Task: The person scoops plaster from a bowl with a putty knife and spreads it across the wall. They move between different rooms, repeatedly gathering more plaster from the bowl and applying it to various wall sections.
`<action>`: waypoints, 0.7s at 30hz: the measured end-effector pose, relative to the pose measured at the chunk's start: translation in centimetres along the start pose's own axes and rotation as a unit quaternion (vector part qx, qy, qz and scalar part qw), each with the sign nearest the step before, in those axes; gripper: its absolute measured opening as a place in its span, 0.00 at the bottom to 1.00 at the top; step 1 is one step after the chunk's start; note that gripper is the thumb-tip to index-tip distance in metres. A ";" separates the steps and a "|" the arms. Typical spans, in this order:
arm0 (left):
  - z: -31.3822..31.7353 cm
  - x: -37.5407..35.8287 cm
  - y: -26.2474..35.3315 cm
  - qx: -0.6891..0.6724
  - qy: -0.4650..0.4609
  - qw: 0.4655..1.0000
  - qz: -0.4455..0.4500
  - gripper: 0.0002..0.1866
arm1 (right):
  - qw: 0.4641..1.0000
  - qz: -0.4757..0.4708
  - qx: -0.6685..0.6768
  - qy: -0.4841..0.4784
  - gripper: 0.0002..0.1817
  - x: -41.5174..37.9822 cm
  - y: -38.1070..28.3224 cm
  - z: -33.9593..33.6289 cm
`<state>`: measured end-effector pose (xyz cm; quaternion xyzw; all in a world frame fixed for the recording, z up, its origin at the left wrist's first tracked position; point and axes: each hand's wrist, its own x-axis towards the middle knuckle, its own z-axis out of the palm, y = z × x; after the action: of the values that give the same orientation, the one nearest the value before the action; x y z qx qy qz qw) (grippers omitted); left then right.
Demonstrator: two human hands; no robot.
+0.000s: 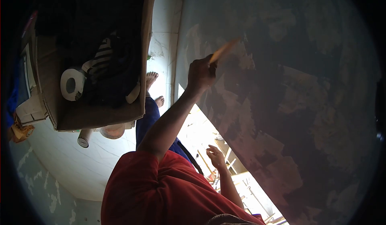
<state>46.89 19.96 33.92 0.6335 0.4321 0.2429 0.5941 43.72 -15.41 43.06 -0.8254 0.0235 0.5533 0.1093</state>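
Observation:
My left hand (202,73) is closed in a fist around a flat orange scraper (223,51), raised against the blue-grey wall (257,88). The scraper is smeared by motion, and its grip end is hidden in my fingers. Pale patches (295,84) cover parts of the wall surface around and below it. Lower down, my right hand (217,156) hangs near my red shirt with its fingers apart and nothing in it. Behind it shows a bright opening along the wall's edge.
At left stands a cardboard box (96,122) holding dark cloth and a white roll (72,84). Beside it are a cardboard tube (85,138) and a round container (112,131). Wood pieces (229,156) lie beyond the opening. My bare feet (152,78) are on the tiled floor (165,44).

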 end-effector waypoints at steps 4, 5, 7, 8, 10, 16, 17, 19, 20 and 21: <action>0.7 4.1 -1.8 -0.039 0.079 0.994 -0.058 0.08 | 0.998 -0.027 0.010 0.051 0.23 1.6 2.2 -0.8; 1.3 4.7 -1.4 0.007 0.067 0.997 -0.042 0.07 | 0.998 -0.033 -0.001 0.059 0.23 1.7 2.4 -1.0; 2.8 5.1 -0.8 0.054 0.076 0.995 0.024 0.06 | 0.997 -0.034 -0.014 0.067 0.23 1.3 3.2 -1.5; 3.2 5.1 -0.6 0.054 0.077 0.995 0.025 0.06 | 0.998 -0.024 -0.019 0.064 0.24 1.2 3.4 -1.7; 3.3 4.7 0.5 0.122 0.045 0.991 0.011 0.08 | 0.998 -0.003 -0.032 0.054 0.26 1.1 3.8 -2.3; 0.3 -1.1 3.9 -0.001 -0.010 0.998 0.060 0.12 | 0.998 0.014 -0.038 0.046 0.26 1.5 5.6 -1.4; -0.3 -2.1 3.8 -0.023 -0.025 0.998 0.052 0.12 | 0.998 0.015 -0.050 0.024 0.26 1.7 6.0 -1.4; -0.6 -2.4 2.5 -0.042 0.011 0.999 0.024 0.11 | 0.997 0.001 -0.072 0.006 0.26 2.1 6.6 -1.5; -0.3 -1.5 0.5 -0.032 0.075 0.997 0.004 0.10 | 0.997 -0.003 -0.074 0.007 0.26 2.2 7.0 -1.8; -0.5 -0.1 -1.3 -0.003 0.067 0.995 -0.078 0.09 | 0.998 -0.006 -0.066 0.017 0.26 2.3 7.1 -1.9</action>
<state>46.09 20.10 32.79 0.5783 0.5179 0.2390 0.5832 45.20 -22.57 40.49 -0.8404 -0.0163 0.5387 0.0576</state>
